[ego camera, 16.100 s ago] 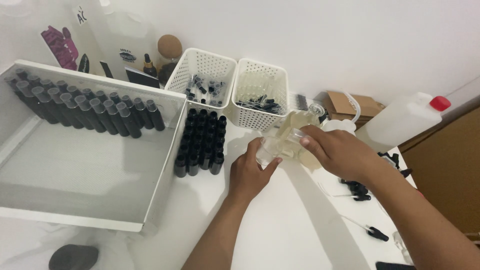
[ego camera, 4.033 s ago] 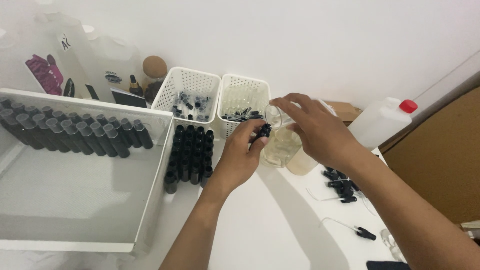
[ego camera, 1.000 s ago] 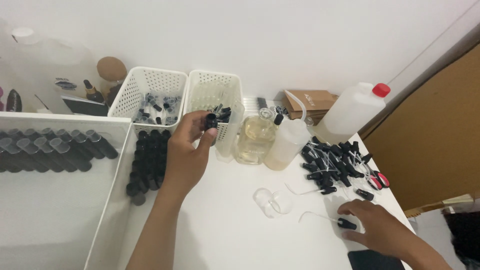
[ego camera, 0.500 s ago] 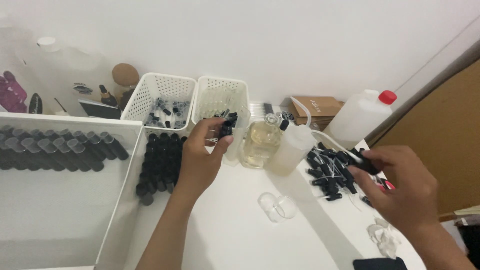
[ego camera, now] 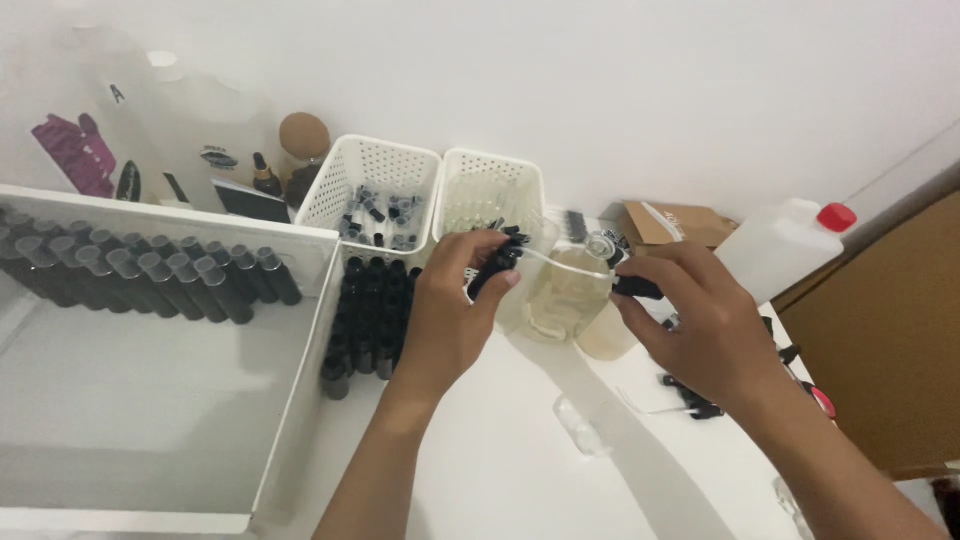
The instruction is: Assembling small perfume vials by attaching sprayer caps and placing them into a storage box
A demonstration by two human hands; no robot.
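Note:
My left hand [ego camera: 452, 305] grips a small black bottle [ego camera: 494, 268] in front of the two white baskets. My right hand [ego camera: 700, 320] pinches a black spray cap [ego camera: 636, 288] whose thin clear tube [ego camera: 565, 262] reaches toward the bottle's mouth. Just behind and between my hands stands a round clear glass bottle [ego camera: 560, 300] of pale yellowish liquid. A block of black bottles [ego camera: 368, 315] stands upright on the table left of my left hand.
A white tray [ego camera: 300, 400] at the left holds a row of black bottles [ego camera: 150, 280]. Two white baskets [ego camera: 375, 175] hold small parts. A white jug with a red cap [ego camera: 785, 245], a cardboard box [ego camera: 670, 222] and loose black caps [ego camera: 690, 400] lie to the right.
My right hand came back from the pile of caps at the right, carrying a black cap with a tube up to the bottle in my left hand. The view shifted left.

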